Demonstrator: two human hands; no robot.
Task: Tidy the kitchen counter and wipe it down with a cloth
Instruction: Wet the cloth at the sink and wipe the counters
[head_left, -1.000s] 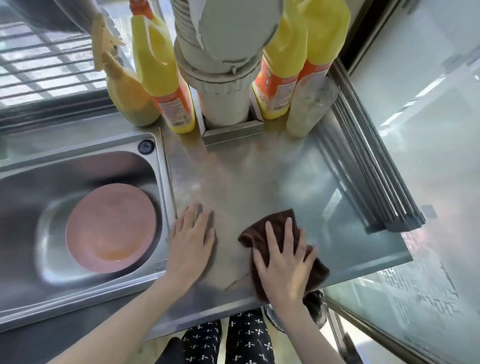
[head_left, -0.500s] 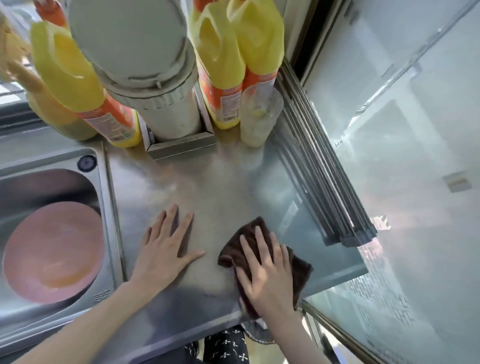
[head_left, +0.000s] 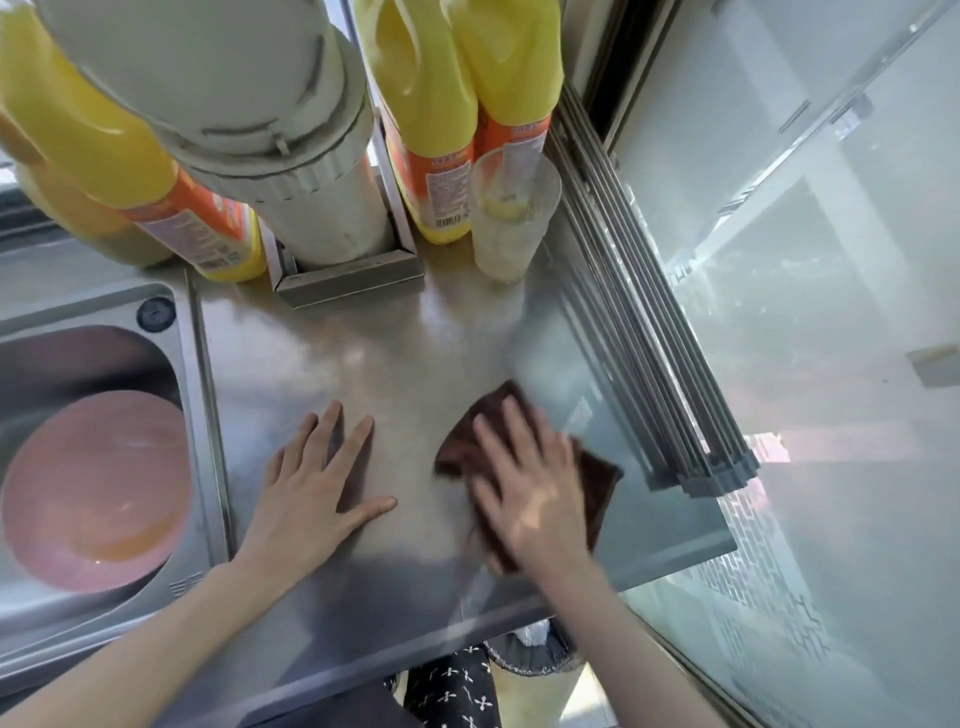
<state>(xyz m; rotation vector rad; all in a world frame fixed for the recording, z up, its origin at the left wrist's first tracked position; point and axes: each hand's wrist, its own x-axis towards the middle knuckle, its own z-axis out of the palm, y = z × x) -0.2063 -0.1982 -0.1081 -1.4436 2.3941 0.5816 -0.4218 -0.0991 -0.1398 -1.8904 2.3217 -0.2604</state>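
Right hand (head_left: 530, 499) flat, fingers straight, pressing brown cloth (head_left: 597, 483) on table (head_left: 395, 364), lower centre; left hand (head_left: 311, 488) splayed flat beside it.

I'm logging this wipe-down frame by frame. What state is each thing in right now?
left hand: flat on the counter, fingers spread
right hand: pressing the cloth, fingers straight, blurred
brown cloth: crumpled under the right hand
counter: dull sheen
pink plate: lying in the sink
sink: holds the plate
plastic cup: upright, yellowish residue inside
yellow bottles: upright
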